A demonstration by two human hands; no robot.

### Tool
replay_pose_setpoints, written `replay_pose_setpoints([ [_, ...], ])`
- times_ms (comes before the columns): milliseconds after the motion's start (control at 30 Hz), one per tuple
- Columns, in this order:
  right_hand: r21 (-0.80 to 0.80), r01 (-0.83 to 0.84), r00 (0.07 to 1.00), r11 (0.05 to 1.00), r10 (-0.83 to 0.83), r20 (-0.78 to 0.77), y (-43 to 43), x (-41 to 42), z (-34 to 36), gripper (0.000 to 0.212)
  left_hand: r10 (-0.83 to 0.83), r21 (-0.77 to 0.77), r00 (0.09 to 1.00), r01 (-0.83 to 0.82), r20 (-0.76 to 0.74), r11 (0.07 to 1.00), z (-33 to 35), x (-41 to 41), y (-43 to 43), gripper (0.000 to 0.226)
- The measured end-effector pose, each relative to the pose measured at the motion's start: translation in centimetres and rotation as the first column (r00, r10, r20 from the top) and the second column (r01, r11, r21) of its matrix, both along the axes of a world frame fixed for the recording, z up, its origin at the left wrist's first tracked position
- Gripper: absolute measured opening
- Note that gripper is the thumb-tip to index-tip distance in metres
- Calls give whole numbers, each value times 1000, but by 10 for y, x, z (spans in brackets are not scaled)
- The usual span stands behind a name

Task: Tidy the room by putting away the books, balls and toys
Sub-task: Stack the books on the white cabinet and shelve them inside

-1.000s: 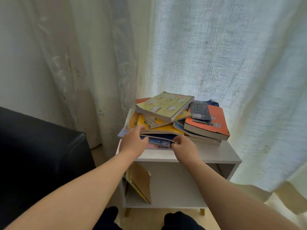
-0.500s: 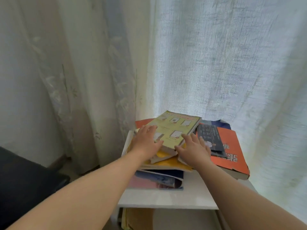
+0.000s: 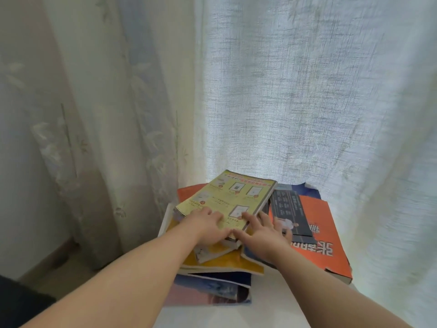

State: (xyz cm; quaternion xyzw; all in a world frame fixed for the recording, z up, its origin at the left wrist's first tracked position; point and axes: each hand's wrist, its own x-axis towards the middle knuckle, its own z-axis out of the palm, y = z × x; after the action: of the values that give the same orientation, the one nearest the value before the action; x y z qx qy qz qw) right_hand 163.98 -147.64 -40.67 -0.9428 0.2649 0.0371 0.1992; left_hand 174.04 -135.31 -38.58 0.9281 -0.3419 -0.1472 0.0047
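A loose pile of books sits on a white side table [image 3: 279, 299]. On top lies a yellow-green book [image 3: 231, 195] with small pictures on its cover. My left hand [image 3: 208, 227] rests flat on that book's near end, fingers spread. My right hand [image 3: 262, 230] lies beside it at the book's near right corner, fingers straight, partly over the books below. Under them are a yellow book [image 3: 227, 261] and blue and pink thin books [image 3: 212, 290]. To the right is a thick orange book [image 3: 324, 242] with a dark booklet [image 3: 288, 209] on it.
White and cream curtains [image 3: 283, 91] hang close behind and around the table. A dark sofa edge [image 3: 21, 304] shows at the lower left. Bare floor [image 3: 61, 263] lies left of the table.
Both hands moved from the pile's front lower edge up onto the top yellow-green book. My view came closer and tilted up, so the table's lower shelf has left the frame.
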Motion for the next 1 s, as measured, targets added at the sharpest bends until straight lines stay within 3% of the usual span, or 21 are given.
replay_pose_setpoints([
  [200, 67, -7, 1000, 998, 8, -18, -4, -2, 2, 62, 6, 8, 1000, -6, -9, 1000, 3, -3, -1, 71],
  [300, 135, 20, 999, 991, -23, 28, -11, -2, 2, 53, 28, 30, 1000, -28, -5, 999, 2, -8, -6, 88],
  [400, 164, 54, 995, 985, -66, 72, -17, 0, 1, 57, 41, 109, 997, -48, 64, 993, 4, -19, -17, 108],
  [467, 209, 77, 991, 975, -99, 95, -18, 0, 2, 62, 49, 110, 991, -63, 124, 992, 4, -26, -23, 109],
  [567, 289, 100, 980, 952, -144, 134, -20, -5, 5, 66, 32, 92, 986, -48, 161, 995, 8, -28, -25, 95],
  [767, 283, 129, 972, 950, -177, 152, -19, -6, 5, 68, -58, 71, 994, 52, 94, 996, 30, -24, -28, 46],
  [1000, 293, 128, 971, 947, -180, 157, -21, -8, 7, 60, -37, 127, 971, 7, 238, 992, 20, -35, -49, 39],
])
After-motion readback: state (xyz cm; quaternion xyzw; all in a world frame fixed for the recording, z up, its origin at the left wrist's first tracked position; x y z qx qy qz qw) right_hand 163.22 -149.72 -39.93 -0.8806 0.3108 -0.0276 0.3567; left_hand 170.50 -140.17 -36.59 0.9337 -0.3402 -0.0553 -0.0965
